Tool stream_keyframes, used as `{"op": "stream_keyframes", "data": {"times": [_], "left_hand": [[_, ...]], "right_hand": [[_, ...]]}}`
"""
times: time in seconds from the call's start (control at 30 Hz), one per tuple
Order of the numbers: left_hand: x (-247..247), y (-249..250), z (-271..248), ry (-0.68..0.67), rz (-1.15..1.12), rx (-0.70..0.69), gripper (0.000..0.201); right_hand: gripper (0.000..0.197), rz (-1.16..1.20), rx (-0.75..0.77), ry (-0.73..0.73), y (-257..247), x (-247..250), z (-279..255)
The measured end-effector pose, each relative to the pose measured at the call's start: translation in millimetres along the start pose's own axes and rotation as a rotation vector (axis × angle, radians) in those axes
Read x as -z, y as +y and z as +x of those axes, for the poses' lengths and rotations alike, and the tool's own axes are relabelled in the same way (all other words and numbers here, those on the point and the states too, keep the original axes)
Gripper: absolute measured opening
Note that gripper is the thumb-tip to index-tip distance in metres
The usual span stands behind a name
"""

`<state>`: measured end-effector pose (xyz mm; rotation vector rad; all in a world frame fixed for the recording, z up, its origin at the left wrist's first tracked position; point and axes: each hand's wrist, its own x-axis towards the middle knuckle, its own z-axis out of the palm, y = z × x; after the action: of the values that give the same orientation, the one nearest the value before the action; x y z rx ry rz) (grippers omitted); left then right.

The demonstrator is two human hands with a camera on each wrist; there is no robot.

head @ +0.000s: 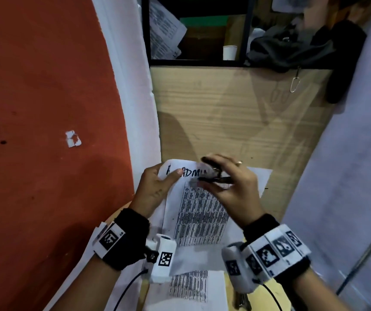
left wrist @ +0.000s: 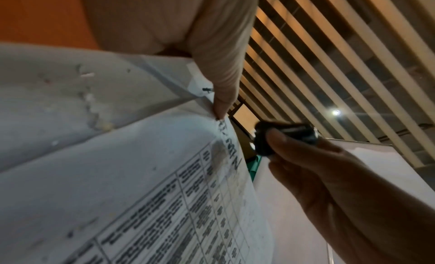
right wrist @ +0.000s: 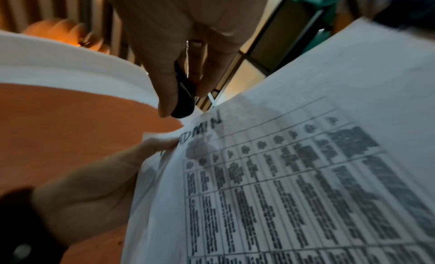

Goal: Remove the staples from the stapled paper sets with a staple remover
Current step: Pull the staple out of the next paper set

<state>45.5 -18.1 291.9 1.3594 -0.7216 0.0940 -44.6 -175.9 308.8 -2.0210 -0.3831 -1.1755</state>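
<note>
Left hand (head: 155,187) pinches the top-left corner of the paper set (head: 200,218), thumb on the printed face, corner lifted off the desk (head: 236,113). Right hand (head: 231,187) holds the black staple remover (head: 216,173), fingers clamped round it, at the sheet's top edge by the handwritten heading, just right of the left thumb. Remover-to-paper contact cannot be told. A 2nd printed sheet (head: 189,286) lies nearer the body.

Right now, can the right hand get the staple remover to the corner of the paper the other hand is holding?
Probably yes. The right hand grips the staple remover just above the paper set, beside the corner the left hand pinches. Nothing lies between them.
</note>
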Motion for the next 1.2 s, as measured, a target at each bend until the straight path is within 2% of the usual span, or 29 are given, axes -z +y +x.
{"op": "stream_keyframes", "data": {"times": [0.07,0.13,0.4,0.57,0.9,1.2], "left_hand": [[-2,3,0,-0.016,0.042,-0.050,0.009],[-3,6,-1,-0.024,0.043,-0.080,0.012],[-3,8,-2,-0.024,0.061,-0.072,0.008],[-2,5,-2,-0.016,0.115,-0.083,0.032],[-6,8,-3,0.013,0.181,-0.116,0.026],[-5,6,-5,0.030,0.189,-0.096,0.034]], "right_hand": [[0.044,0.000,0.058,-0.072,-5,-14,4],[0.042,0.000,0.101,-0.105,-5,-21,6],[0.038,-0.091,0.189,-0.111,-8,-20,11],[0.039,-0.103,0.187,-0.139,-9,-18,11],[0.038,-0.223,0.233,-0.128,-15,-14,10],[0.035,-0.224,0.209,-0.148,-16,-15,10]]}}
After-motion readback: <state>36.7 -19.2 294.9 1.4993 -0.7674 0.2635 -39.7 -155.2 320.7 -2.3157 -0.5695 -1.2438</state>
